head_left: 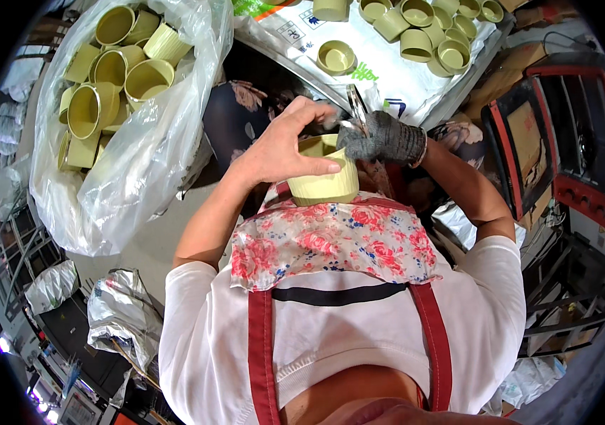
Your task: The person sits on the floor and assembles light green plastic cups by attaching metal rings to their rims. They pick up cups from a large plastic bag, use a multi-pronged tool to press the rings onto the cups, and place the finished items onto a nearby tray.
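Pale green ribbed cup [323,185] gripped by bare left hand [284,145], gloved right hand [380,138] closed on metal blade [356,106] at its rim

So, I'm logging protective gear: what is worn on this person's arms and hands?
The left hand is bare. The right hand wears a dark grey knitted glove with a ribbed cuff. Both forearms are uncovered; short white sleeves end above the elbows.

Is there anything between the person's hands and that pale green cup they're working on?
Nothing visible does. The bare left hand already grips the ribbed pale green cup by its rim and side. The gloved right hand sits at the cup's rim, holding a thin metal blade over the opening.
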`<state>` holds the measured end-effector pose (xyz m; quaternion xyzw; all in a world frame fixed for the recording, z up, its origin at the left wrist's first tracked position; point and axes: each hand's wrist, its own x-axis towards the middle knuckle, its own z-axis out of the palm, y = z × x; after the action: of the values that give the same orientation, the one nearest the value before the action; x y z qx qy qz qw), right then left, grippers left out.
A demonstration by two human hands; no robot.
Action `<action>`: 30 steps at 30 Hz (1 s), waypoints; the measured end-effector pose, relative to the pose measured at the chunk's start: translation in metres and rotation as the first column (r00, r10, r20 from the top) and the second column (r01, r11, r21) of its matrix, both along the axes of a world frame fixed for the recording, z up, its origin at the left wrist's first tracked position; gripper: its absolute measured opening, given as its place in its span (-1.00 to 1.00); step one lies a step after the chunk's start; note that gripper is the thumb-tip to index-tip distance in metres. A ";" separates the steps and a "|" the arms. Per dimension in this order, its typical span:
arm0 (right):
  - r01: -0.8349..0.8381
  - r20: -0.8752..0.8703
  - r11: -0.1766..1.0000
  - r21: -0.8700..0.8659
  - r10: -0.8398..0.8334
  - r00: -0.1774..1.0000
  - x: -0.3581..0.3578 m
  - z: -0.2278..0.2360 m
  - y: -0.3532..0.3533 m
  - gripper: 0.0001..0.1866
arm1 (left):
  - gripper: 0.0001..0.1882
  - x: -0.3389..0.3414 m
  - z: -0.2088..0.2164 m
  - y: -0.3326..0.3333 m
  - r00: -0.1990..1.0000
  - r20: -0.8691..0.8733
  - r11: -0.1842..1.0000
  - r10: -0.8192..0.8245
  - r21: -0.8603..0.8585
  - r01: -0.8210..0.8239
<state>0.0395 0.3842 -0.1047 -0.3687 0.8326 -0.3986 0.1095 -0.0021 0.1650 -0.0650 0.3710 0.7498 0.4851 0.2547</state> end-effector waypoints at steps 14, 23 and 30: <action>0.238 0.229 0.966 -0.096 -0.212 0.950 0.036 -0.020 -0.016 -0.71 | -0.74 0.046 -0.048 -0.056 0.953 0.218 0.961 0.210 0.131 -0.242; 0.084 0.063 0.994 -0.066 -0.080 0.995 0.032 -0.046 -0.004 -0.78 | -0.87 0.050 -0.076 -0.056 0.873 0.342 0.884 0.349 0.190 -0.428; 0.281 -0.009 0.938 -0.204 -0.289 0.957 0.050 -0.054 -0.014 -0.80 | -0.88 0.051 -0.080 -0.046 0.803 0.483 0.847 0.350 0.203 -0.492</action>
<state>0.0892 0.3702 -0.1588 -0.2613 0.8346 -0.4849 -0.0032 0.0491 0.1187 -0.1447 0.1131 0.6506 0.7136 0.2339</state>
